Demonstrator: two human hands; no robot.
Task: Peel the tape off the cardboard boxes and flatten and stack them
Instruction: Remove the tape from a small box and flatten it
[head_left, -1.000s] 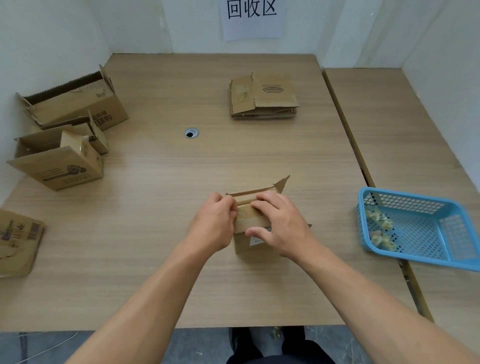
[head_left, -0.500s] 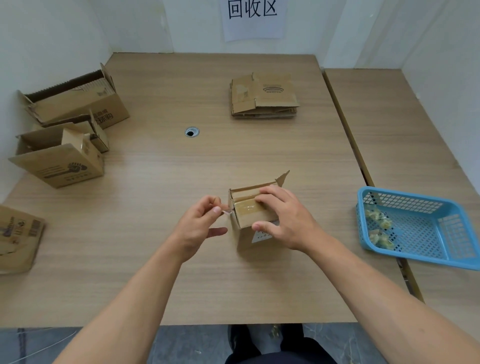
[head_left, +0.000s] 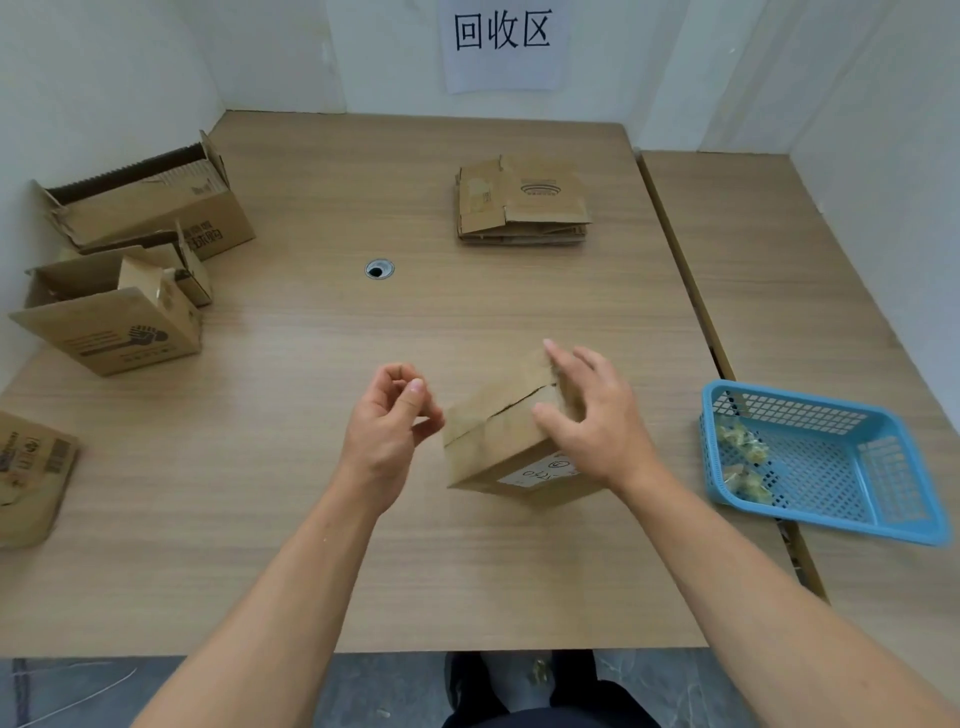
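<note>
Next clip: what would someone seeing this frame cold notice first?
The two bare hands at the table's middle: the right hand rests on a small cardboard box, and the left hand is beside it with its fingertips pinched together. Next come the blue basket at the right and the stack of flattened boxes at the far side.

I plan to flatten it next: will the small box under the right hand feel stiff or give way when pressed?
Probably it gives way: the small box shows a gaping seam on top. Likely light, as the right hand alone touches it. It may slide on the smooth table.
</note>
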